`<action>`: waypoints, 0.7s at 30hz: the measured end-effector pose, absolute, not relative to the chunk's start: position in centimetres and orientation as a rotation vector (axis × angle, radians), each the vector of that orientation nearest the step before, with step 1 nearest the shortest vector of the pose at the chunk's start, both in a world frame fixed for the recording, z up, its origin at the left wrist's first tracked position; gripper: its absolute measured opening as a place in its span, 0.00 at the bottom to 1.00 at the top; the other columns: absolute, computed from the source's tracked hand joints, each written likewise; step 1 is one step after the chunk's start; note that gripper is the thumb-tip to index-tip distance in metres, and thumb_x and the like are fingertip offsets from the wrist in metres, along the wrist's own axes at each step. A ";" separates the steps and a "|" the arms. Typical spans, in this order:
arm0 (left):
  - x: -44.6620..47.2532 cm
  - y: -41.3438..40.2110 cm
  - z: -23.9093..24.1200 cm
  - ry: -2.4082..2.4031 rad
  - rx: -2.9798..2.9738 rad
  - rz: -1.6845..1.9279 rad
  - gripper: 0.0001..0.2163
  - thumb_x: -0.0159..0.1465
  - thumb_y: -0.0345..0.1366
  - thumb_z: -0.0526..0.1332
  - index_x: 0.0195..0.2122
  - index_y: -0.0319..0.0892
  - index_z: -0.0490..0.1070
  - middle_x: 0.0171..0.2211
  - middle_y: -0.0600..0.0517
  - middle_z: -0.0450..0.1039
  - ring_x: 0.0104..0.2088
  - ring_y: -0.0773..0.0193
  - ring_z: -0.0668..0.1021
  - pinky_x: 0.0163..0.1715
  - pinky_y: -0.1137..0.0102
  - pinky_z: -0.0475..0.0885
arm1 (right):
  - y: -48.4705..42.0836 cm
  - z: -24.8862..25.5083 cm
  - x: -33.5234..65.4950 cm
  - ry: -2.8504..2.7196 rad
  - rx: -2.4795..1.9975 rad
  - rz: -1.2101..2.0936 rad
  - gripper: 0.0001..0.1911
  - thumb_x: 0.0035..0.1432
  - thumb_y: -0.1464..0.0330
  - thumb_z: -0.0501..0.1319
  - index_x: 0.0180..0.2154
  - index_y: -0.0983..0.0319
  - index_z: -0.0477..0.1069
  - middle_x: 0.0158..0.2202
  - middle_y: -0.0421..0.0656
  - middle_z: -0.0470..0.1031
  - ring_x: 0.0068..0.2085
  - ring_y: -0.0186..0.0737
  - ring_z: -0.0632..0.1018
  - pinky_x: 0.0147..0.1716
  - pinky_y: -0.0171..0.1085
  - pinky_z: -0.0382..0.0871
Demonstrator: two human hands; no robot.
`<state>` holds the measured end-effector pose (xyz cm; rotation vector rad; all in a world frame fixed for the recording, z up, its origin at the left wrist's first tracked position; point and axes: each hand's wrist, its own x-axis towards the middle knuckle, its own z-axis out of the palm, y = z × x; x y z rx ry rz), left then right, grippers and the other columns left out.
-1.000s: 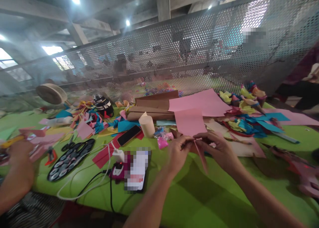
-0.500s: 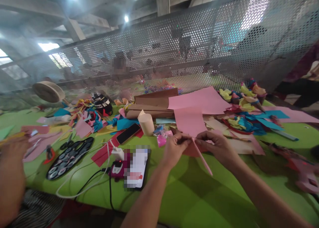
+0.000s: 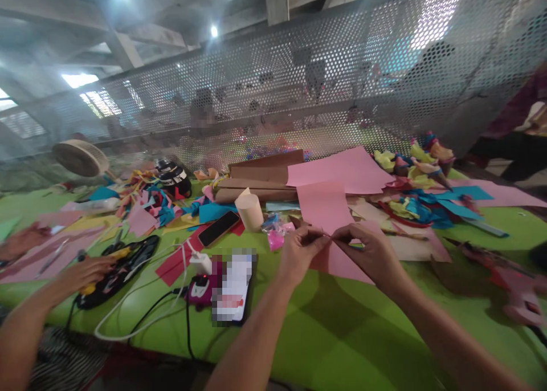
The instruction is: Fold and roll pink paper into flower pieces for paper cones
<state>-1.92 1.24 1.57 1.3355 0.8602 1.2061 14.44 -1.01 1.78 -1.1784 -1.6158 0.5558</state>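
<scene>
My left hand (image 3: 304, 248) and my right hand (image 3: 368, 248) meet at mid-table, fingertips almost touching. Both pinch the thin upper edge of a piece of pink paper (image 3: 344, 264), which spreads below and between them. The fingers partly cover that edge, so any fold there is hard to make out. Behind my hands lies another pink sheet (image 3: 325, 203). A small clear bag with something bright pink (image 3: 276, 240) lies just left of my left hand.
A phone (image 3: 234, 288), a power socket block (image 3: 203, 288) and cables lie left. A co-worker's hand (image 3: 88, 274) is over a black tray (image 3: 141, 260) with a yellow-handled tool. A pink glue gun (image 3: 519, 294) lies right. A beige roll (image 3: 250, 213) and a fan (image 3: 81, 158) stand behind.
The pink paper between my hands, earlier a narrow strip slanting down, now shows a broad face. My hands have barely moved. At left, the co-worker's hand has come over the black tray.
</scene>
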 end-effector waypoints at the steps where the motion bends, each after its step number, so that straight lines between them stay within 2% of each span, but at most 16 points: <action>1: -2.0 1.3 1.6 0.872 1.321 1.221 0.10 0.52 0.42 0.71 0.29 0.41 0.78 0.30 0.51 0.77 0.34 0.63 0.76 0.39 0.68 0.69 | -1.0 2.0 14.6 -1.602 -1.185 0.635 0.11 0.56 0.59 0.62 0.30 0.59 0.75 0.29 0.44 0.77 0.32 0.42 0.75 0.32 0.40 0.70; 7: -2.2 1.9 1.1 0.912 0.978 1.246 0.13 0.48 0.43 0.74 0.28 0.41 0.76 0.28 0.54 0.75 0.30 0.68 0.73 0.34 0.72 0.66 | -0.7 2.9 16.0 -1.470 -1.187 0.997 0.18 0.51 0.50 0.66 0.28 0.60 0.77 0.27 0.43 0.75 0.31 0.40 0.73 0.30 0.37 0.66; 11: -2.2 2.3 0.5 0.809 0.757 1.227 0.17 0.43 0.43 0.76 0.27 0.40 0.74 0.29 0.54 0.75 0.30 0.68 0.74 0.34 0.73 0.66 | -0.7 3.1 16.4 -1.323 -1.128 1.031 0.20 0.52 0.47 0.64 0.33 0.56 0.79 0.34 0.44 0.78 0.37 0.43 0.76 0.37 0.38 0.68; 14: -2.2 2.4 0.3 0.796 0.723 1.228 0.17 0.43 0.43 0.76 0.27 0.40 0.73 0.28 0.53 0.75 0.29 0.68 0.74 0.32 0.73 0.66 | -0.7 3.0 16.4 -1.260 -1.131 1.066 0.21 0.52 0.46 0.63 0.36 0.55 0.80 0.38 0.44 0.79 0.38 0.43 0.76 0.39 0.39 0.69; 18: -2.3 2.4 0.2 0.789 0.716 1.228 0.17 0.44 0.43 0.76 0.29 0.40 0.73 0.27 0.54 0.74 0.27 0.69 0.73 0.30 0.74 0.66 | -0.6 3.0 16.3 -1.222 -1.124 1.119 0.23 0.49 0.46 0.65 0.36 0.58 0.80 0.35 0.45 0.78 0.36 0.43 0.76 0.37 0.40 0.68; 21: -2.3 2.5 0.2 0.803 0.726 1.247 0.17 0.45 0.43 0.76 0.29 0.41 0.73 0.28 0.54 0.74 0.29 0.68 0.74 0.32 0.73 0.66 | -0.5 2.9 16.0 -1.194 -1.130 1.156 0.23 0.44 0.49 0.69 0.35 0.59 0.79 0.33 0.44 0.78 0.36 0.43 0.75 0.36 0.39 0.68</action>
